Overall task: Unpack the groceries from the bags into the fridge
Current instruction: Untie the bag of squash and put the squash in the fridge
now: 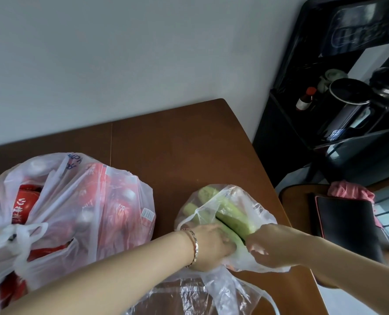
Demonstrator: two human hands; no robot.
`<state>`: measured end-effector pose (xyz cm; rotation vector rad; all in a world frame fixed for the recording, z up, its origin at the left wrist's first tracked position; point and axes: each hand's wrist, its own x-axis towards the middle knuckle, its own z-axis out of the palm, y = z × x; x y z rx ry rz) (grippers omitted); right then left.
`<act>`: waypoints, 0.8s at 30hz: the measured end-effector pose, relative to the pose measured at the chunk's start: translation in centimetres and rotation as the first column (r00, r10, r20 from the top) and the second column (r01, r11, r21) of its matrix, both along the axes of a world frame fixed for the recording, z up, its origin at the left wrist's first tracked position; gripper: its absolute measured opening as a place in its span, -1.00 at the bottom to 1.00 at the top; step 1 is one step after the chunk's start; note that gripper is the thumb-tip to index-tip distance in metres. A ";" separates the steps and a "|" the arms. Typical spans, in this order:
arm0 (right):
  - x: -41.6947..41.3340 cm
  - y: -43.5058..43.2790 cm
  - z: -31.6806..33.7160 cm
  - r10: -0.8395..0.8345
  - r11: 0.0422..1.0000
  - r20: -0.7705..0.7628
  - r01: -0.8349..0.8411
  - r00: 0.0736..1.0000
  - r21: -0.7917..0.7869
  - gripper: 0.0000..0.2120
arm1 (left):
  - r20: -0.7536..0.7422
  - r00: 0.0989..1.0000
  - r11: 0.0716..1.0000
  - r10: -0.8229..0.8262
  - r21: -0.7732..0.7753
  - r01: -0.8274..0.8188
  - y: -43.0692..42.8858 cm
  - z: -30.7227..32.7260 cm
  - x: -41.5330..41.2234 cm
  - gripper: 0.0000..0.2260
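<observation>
Head view. A small bag [263, 212] of thin clear plastic lies on the table [189, 144], near its right edge, with long green vegetables [232, 218] inside. The left hand [211, 243] reaches into the bag's mouth, its fingers curled round the near end of the vegetables, though plastic partly hides the grip. The right hand [273, 246] pinches the bag's rim in closed fingers and holds the mouth apart. A large bag [79, 201] of red packets sits well apart on the left, its handles knotted. The fridge is not in view.

Likely hazards:
- The film may tear if the rim is pulled against the vegetables' weight.
- A one-handed hold on several vegetables may let one slip.
- A loose vegetable could roll off the nearby table edge.
- If plastic clings to the vegetables, the whole bag may drag along with them.
</observation>
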<state>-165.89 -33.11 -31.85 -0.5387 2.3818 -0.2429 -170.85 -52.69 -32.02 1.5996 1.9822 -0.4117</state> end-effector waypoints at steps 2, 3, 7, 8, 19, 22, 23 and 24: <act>0.0 0.6 -0.3 -0.033 0.999 0.026 0.033 0.999 -0.010 -0.71 | 0.088 0.985 0.988 0.150 -0.051 -0.146 0.2 0.4 0.3 -0.60; 0.1 1.0 -0.7 -0.023 1.000 0.043 0.024 0.999 -0.018 -0.69 | 0.105 0.975 0.979 0.194 -0.082 -0.186 0.2 0.5 0.2 -0.48; 0.7 2.8 -2.5 0.013 1.000 0.116 -0.012 0.993 -0.015 -0.62 | -0.019 0.994 0.965 0.112 -0.235 -0.114 0.2 -0.1 -0.2 -0.46; 1.0 3.2 -2.8 0.010 1.000 0.126 -0.010 0.992 0.002 -0.63 | -0.054 0.995 0.964 0.089 -0.245 -0.099 -0.1 -0.5 -0.2 -0.55; 1.3 5.1 -0.8 0.395 0.903 -0.201 -0.339 0.897 0.262 -0.83 | -0.212 0.948 0.897 -0.239 0.325 0.299 -3.5 1.6 -3.1 -0.83; 1.5 5.5 -1.4 0.418 0.889 -0.017 -0.405 0.908 0.213 -0.70 | -0.011 0.995 0.925 -0.102 0.367 0.099 -4.8 2.9 -4.4 -0.70; 1.4 5.4 -1.5 0.375 0.892 0.045 -0.374 0.926 0.253 -0.62 | 0.008 1.000 0.943 -0.005 0.333 0.002 -5.0 3.2 -4.8 -0.67; 1.2 5.3 -1.3 0.328 0.903 0.064 -0.333 0.943 0.271 -0.59 | -0.002 0.992 0.957 0.124 0.263 -0.119 -5.1 3.6 -5.1 -0.62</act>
